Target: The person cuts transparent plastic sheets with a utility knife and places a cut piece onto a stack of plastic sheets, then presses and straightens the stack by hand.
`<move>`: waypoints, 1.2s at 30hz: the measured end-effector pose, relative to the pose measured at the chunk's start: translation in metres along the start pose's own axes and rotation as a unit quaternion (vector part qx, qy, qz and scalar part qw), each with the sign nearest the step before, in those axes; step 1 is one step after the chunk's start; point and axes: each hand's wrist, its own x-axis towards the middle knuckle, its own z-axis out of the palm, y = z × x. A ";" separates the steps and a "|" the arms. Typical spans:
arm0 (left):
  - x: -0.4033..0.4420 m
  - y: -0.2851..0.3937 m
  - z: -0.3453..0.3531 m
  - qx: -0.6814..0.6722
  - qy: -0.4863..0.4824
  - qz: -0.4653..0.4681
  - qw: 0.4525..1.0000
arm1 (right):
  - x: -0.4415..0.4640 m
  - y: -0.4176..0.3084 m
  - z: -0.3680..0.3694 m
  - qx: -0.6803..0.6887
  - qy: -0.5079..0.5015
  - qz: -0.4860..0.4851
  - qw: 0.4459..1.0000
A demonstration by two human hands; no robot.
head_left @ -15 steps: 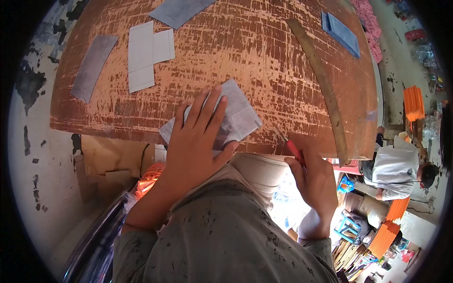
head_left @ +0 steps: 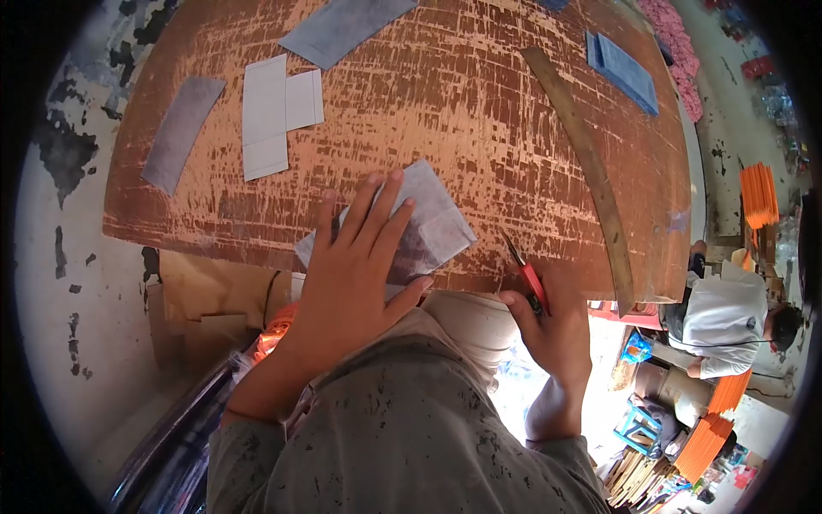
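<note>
My left hand [head_left: 355, 248] lies flat, fingers apart, on a grey sheet piece [head_left: 428, 193] at the table's near edge. A smaller pale rectangle [head_left: 445, 233] shows on its right part; the palm and fingers hide the left part. To the right, my right hand [head_left: 555, 325] is closed round a red-handled tool [head_left: 531, 283] with a thin pointed metal tip. The tip points up and left, just right of the sheet piece and apart from it. Whether the tool is a knife or scissors I cannot tell.
On the scratched brown table [head_left: 479, 103] lie a white ruled template [head_left: 265, 120], grey strips [head_left: 182, 133], a long curved-looking ruler [head_left: 582, 163] and folded blue pieces [head_left: 625, 73]. Orange stacks [head_left: 758, 195] and a person in a white shirt [head_left: 723, 308] are at the right.
The view has shifted slightly, so the table appears lower. My right hand and the red-handled tool have turned a little, with more of the tip showing. My left hand stays on the sheet piece.
</note>
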 end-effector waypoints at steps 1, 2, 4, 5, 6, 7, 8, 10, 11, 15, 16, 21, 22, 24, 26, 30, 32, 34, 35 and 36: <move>-0.001 0.000 0.000 0.004 0.003 0.001 1.000 | -0.003 0.003 0.000 0.020 -0.007 0.017 1.000; -0.001 0.001 0.001 0.009 0.006 0.002 1.000 | -0.005 0.005 0.001 0.039 -0.014 0.034 0.999; -0.002 0.001 0.000 -0.001 0.018 0.002 1.000 | -0.010 0.013 0.004 0.034 -0.009 0.031 0.999; -0.004 0.001 -0.001 -0.013 0.028 0.001 1.000 | -0.012 0.015 0.004 0.029 -0.005 0.029 0.999; -0.007 -0.001 -0.001 -0.010 0.030 0.001 0.999 | -0.014 0.016 0.002 0.030 -0.004 0.026 0.999; -0.012 -0.005 -0.001 -0.028 0.039 0.013 0.999 | -0.017 0.015 0.000 0.033 -0.011 0.054 0.998; -0.019 -0.010 -0.001 -0.047 0.048 0.025 0.997 | -0.020 0.015 -0.002 0.036 -0.018 0.082 0.996; -0.037 -0.022 -0.001 -0.031 0.058 0.028 0.997 | -0.027 0.020 -0.004 0.041 -0.016 0.095 0.995; -0.045 -0.028 0.001 -0.020 0.067 0.031 0.997 | -0.030 0.022 -0.004 0.041 -0.015 0.110 0.993; -0.066 -0.040 0.009 0.032 0.135 0.039 0.990 | -0.031 0.027 0.001 0.053 -0.018 0.121 0.991; -0.067 -0.041 0.008 0.038 0.144 0.053 0.987 | -0.030 0.027 0.003 0.067 -0.008 0.109 0.992; -0.070 -0.045 -0.001 0.035 0.157 0.074 0.984 | -0.032 0.021 0.004 0.078 -0.007 0.099 0.992; -0.071 -0.049 -0.001 0.026 0.156 0.083 0.984 | -0.031 0.019 0.002 0.071 -0.023 0.113 0.991; -0.072 -0.053 -0.002 0.016 0.157 0.094 0.983 | -0.032 0.018 0.000 0.062 -0.037 0.128 0.989; -0.076 -0.055 -0.004 0.041 0.164 0.107 0.980 | -0.034 0.020 0.001 0.080 -0.017 0.107 0.991; -0.073 -0.060 -0.019 0.053 0.200 0.103 0.973 | -0.037 0.024 0.005 0.095 -0.016 0.094 0.991; -0.068 -0.064 -0.024 0.049 0.252 0.071 0.964 | -0.036 0.023 0.007 0.093 -0.016 0.070 0.993; -0.062 -0.079 -0.027 0.056 0.242 0.071 0.966 | -0.035 0.020 0.006 0.092 -0.019 0.076 0.993; -0.059 -0.085 -0.029 0.064 0.232 0.071 0.968 | -0.034 0.019 0.006 0.093 -0.023 0.083 0.992; -0.056 -0.087 -0.031 0.065 0.233 0.073 0.968 | -0.033 0.019 0.005 0.092 -0.021 0.082 0.992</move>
